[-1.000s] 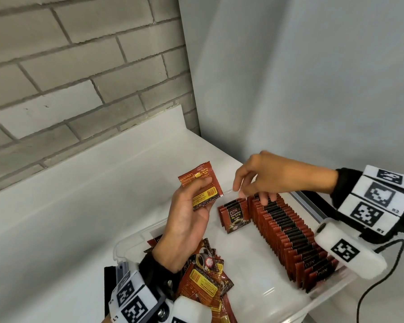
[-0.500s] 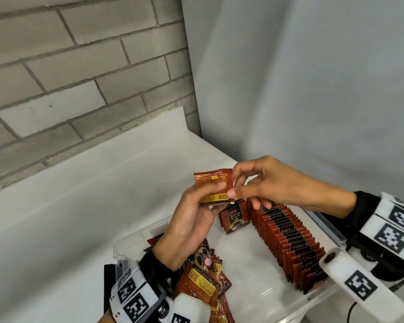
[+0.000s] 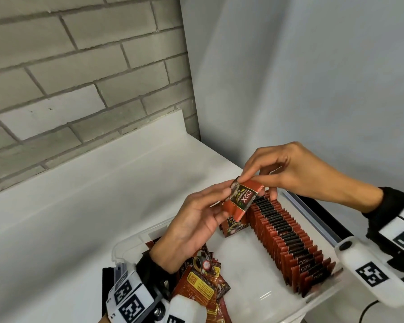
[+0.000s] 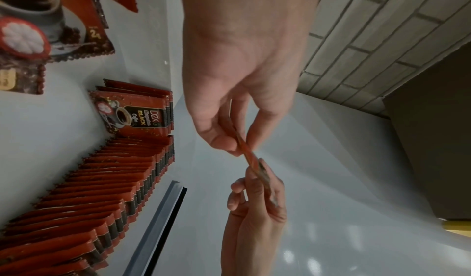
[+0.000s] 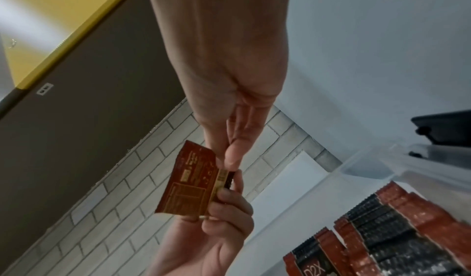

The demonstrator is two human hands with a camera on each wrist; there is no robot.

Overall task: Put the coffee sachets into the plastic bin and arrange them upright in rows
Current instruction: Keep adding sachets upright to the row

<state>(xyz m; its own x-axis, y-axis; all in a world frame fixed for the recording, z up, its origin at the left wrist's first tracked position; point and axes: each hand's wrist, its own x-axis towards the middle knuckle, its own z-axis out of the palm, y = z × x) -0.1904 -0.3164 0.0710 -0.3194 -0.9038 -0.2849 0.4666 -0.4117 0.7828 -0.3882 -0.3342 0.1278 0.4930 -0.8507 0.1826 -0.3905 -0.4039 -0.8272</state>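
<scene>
Both hands hold one red coffee sachet (image 3: 240, 201) above the clear plastic bin (image 3: 126, 243). My left hand (image 3: 224, 201) pinches its left edge, and my right hand (image 3: 245, 180) pinches its top corner. Its printed D2X face shows, upside down, in the head view. The left wrist view shows the sachet (image 4: 251, 159) edge-on between my left hand (image 4: 237, 145) and right hand (image 4: 257, 177). In the right wrist view the sachet (image 5: 188, 183) shows its back face. A long upright row of sachets (image 3: 289, 241) lines the bin's right side. A short second row (image 3: 233, 227) stands beside it.
A loose pile of sachets (image 3: 203, 283) lies in the bin's near left corner under my left wrist. The bin floor (image 3: 247, 271) between pile and row is bare. The bin stands on a white counter (image 3: 103, 194) against a brick wall and a grey side wall.
My right hand left the long row, rose and took hold of the sachet in my left hand. The sachet has turned from its back face to its printed front.
</scene>
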